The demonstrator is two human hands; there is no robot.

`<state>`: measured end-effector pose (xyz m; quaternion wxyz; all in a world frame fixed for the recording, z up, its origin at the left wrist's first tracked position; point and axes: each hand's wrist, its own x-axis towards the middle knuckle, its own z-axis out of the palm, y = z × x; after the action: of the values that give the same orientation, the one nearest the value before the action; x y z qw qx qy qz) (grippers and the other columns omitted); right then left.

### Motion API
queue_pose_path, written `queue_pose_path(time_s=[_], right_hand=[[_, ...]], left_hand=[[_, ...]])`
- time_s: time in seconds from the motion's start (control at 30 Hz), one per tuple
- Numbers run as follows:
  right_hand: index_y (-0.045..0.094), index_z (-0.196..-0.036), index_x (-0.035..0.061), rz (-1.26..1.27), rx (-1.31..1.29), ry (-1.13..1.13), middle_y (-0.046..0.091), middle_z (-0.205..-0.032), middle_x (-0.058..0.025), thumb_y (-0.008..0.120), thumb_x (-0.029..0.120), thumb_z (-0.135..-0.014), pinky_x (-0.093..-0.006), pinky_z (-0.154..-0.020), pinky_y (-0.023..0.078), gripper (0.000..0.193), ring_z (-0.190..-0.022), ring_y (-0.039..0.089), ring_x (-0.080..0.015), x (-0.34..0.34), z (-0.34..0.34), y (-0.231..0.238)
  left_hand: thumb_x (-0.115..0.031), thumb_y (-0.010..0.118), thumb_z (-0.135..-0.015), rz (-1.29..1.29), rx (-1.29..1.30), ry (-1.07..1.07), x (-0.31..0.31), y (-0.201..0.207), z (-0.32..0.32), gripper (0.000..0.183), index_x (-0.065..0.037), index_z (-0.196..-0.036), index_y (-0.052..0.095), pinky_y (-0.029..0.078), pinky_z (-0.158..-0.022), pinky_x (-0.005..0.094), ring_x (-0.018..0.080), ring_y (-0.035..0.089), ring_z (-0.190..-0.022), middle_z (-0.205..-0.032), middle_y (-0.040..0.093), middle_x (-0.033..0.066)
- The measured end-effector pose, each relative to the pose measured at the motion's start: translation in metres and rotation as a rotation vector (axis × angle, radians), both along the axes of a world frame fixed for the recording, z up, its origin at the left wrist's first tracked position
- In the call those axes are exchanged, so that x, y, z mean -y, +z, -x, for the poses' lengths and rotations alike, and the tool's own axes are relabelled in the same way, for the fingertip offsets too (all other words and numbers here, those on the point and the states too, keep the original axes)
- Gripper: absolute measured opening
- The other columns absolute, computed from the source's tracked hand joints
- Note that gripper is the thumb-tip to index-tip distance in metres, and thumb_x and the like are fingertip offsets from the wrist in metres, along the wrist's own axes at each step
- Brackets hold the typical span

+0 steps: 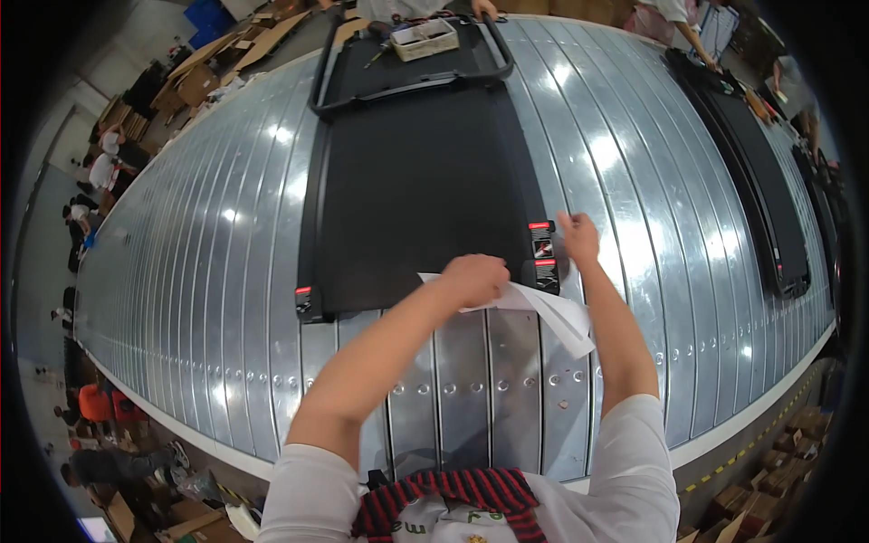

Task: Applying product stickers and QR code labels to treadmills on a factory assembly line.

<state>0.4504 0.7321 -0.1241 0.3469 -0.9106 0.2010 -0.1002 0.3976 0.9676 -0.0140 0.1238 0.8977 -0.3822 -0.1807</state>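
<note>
A black treadmill (412,190) lies flat before me, its near end toward my body. Over that end my left hand (475,279) is closed on a white sheet of paper (563,319), which looks like label backing; its free end curls to the right. My right hand (579,239) is raised just beyond the treadmill's right edge, its fingers curled together. Whatever may be in that hand is too small to make out. Beside it, two black stickers with red tops (541,246) sit on the near right corner. Another red-and-black sticker (304,299) marks the left corner.
The treadmill rests on a slatted metal conveyor (226,262). A box of tools (424,41) sits at its far end, inside the black handrail frame (317,81). Another treadmill (760,181) lies to the right. Other people stand across the conveyor, and cartons (195,86) lie around.
</note>
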Motion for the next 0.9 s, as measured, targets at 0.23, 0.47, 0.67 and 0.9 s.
queue_pose_path(time_s=[0.23, 0.47, 0.67, 0.9], right_hand=[[0.052, -0.092, 0.0025, -0.882, 0.005, 0.091, 0.057, -0.077, -0.0046, 0.054, 0.032, -0.078, -0.0226, -0.057, 0.042, 0.033, -0.063, 0.052, -0.0087, -0.006, 0.104, 0.092], [0.046, -0.108, 0.0015, -1.020, -0.035, 0.733, 0.053, -0.090, -0.0012, 0.052, 0.015, -0.077, -0.0206, -0.068, 0.038, 0.034, -0.076, 0.047, -0.0076, -0.143, 0.199, 0.148], [0.049, -0.097, -0.0029, -0.967, 0.060, 0.631, 0.057, -0.088, -0.0079, 0.058, 0.002, -0.069, -0.0260, -0.073, 0.042, 0.030, -0.080, 0.054, -0.0147, -0.139, 0.265, 0.184], [0.053, -0.091, 0.0026, -0.517, 0.317, 0.925, 0.053, -0.078, -0.0083, 0.061, 0.007, -0.067, -0.0279, -0.063, 0.042, 0.026, -0.069, 0.052, -0.0199, -0.222, 0.324, 0.194]], left_hand=[[-0.008, 0.061, -0.072, 1.061, -0.758, 0.890, -0.125, 0.067, 0.067, 0.033, 0.002, -0.102, 0.053, 0.045, -0.073, 0.0284, 0.0163, 0.056, -0.082, -0.093, 0.058, 0.0089], [-0.010, 0.063, -0.073, 1.381, -0.746, 0.905, -0.155, 0.052, 0.168, 0.035, 0.003, -0.103, 0.051, 0.045, -0.077, 0.0303, 0.0163, 0.055, -0.085, -0.097, 0.057, 0.0081], [-0.011, 0.062, -0.073, 1.407, -0.694, 0.694, -0.126, 0.067, 0.247, 0.042, 0.000, -0.110, 0.047, 0.038, -0.086, 0.0293, 0.0160, 0.049, -0.098, -0.107, 0.052, 0.0082], [-0.015, 0.060, -0.076, 1.553, -0.553, 0.861, -0.144, 0.086, 0.301, 0.038, 0.000, -0.108, 0.048, 0.041, -0.081, 0.0297, 0.0162, 0.051, -0.093, -0.103, 0.053, 0.0092]])
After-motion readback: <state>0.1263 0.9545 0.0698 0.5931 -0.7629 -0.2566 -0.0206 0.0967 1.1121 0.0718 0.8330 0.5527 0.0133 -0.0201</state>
